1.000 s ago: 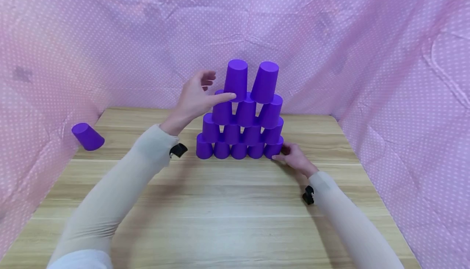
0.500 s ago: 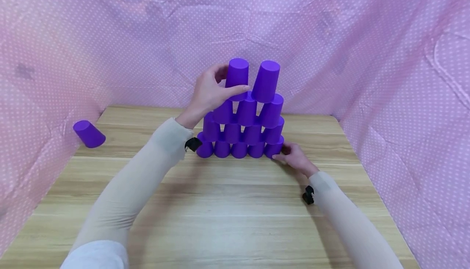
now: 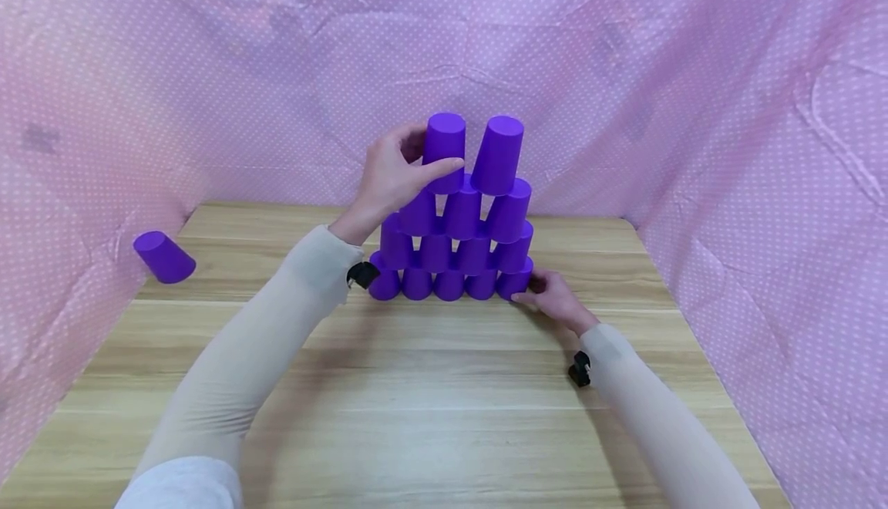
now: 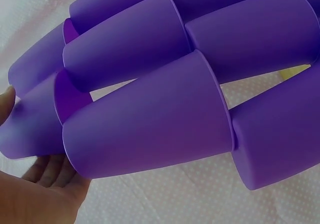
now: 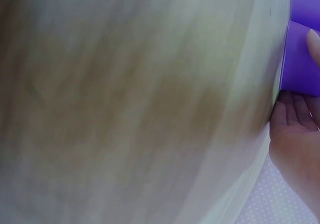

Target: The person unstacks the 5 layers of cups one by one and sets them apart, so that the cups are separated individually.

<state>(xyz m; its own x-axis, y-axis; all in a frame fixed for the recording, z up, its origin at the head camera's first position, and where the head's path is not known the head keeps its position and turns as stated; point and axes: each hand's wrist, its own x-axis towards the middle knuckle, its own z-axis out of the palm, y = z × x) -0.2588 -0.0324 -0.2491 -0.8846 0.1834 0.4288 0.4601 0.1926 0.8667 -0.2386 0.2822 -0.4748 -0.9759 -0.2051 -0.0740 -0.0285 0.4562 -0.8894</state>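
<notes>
From the head I look forward and down, farthest back, with the cup pyramid [image 3: 462, 212] rising toward twelve o'clock. My left-wrist view sits close to the upper rows, turned sideways; the left hand [image 4: 47, 196], shared with the head view, lies at eight. My right-wrist view faces the tabletop [image 5: 150, 109] closely, the right hand [image 5: 295, 144], likewise shared, past three.

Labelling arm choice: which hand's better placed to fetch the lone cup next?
Left, probably. The left hand is nearer the lone cup, though it must first release the top-left cup. The right hand holds the bottom-right cup, across the stack.
</notes>
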